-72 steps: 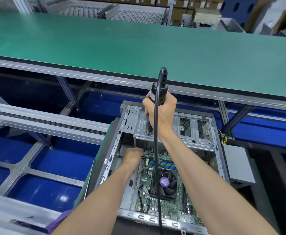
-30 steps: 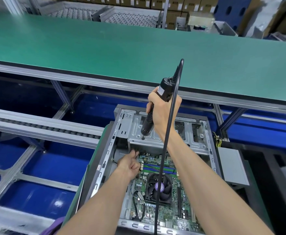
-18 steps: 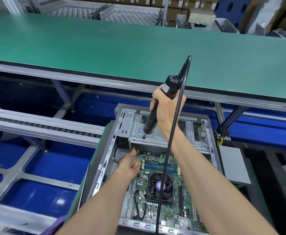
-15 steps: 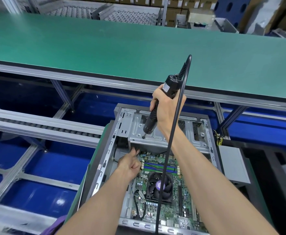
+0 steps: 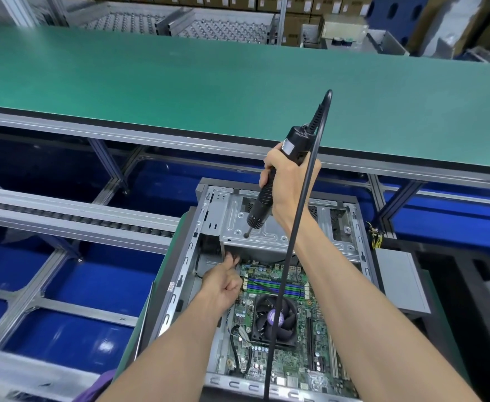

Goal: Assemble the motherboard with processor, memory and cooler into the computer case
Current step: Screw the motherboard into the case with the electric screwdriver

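Motherboard (image 5: 281, 352) (one), perhaps four memory sticks (image 5: 275, 286)

surface (image 5: 180, 82): plain green, black edge band, at 12 o'clock
computer case (image 5: 267, 224): bare silver-grey metal with punched slots, dark grey outer shell
motherboard (image 5: 284, 361): green, speckled with small silver and black parts
memory slots (image 5: 275, 285): blue and green stripes, 12 o'clock of the cooler
cooler (image 5: 274, 319): black fan, purple round hub label
electric screwdriver (image 5: 270, 192): black, white label near its top, black cord
bins (image 5: 98, 282): glossy blue, at 9 o'clock
sleeve (image 5: 93, 393): purple, at 7 o'clock
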Demonstrator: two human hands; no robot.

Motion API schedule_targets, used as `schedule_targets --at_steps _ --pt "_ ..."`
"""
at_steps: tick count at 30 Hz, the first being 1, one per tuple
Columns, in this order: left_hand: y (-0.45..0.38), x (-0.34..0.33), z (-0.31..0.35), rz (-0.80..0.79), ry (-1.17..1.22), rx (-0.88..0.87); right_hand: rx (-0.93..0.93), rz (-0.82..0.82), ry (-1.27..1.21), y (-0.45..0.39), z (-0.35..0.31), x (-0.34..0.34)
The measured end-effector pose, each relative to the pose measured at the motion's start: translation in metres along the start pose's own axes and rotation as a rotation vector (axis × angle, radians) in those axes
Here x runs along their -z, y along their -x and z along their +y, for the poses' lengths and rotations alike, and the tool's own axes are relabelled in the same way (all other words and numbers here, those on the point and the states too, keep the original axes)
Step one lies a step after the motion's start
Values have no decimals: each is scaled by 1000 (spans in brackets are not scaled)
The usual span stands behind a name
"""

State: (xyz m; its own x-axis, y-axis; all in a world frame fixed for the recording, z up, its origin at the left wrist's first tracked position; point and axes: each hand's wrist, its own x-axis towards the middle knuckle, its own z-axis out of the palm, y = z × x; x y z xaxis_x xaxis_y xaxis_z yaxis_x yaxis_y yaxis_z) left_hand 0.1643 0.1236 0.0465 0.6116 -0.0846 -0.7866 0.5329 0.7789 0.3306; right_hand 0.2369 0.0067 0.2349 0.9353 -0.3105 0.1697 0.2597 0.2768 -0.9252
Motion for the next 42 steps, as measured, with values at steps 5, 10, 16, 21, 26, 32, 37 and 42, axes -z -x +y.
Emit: schedule_targets --at_steps 5,10,16,21,26,32,37,42 --pt "3 -1 -1 -7 -33 -4 -7 -13 2 -2 2 0" --pt "8 -4 0 -21 -16 4 -14 -10 18 -5 2 1" --pt "11 -4 1 -52 35 38 17 9 13 -3 3 2" --pt "9 -1 1 -102 95 80 33 2 11 0 -1 1" --pt "9 -1 3 -85 57 68 58 -29 12 2 -3 -2" --pt "12 -1 4 7 -2 35 72 -24 42 5 -3 -4" --pt "13 -2 4 -3 -18 53 78 -7 27 6 -3 -4" --pt "15 -4 4 -21 -18 79 75 -5 39 8 -4 -5"
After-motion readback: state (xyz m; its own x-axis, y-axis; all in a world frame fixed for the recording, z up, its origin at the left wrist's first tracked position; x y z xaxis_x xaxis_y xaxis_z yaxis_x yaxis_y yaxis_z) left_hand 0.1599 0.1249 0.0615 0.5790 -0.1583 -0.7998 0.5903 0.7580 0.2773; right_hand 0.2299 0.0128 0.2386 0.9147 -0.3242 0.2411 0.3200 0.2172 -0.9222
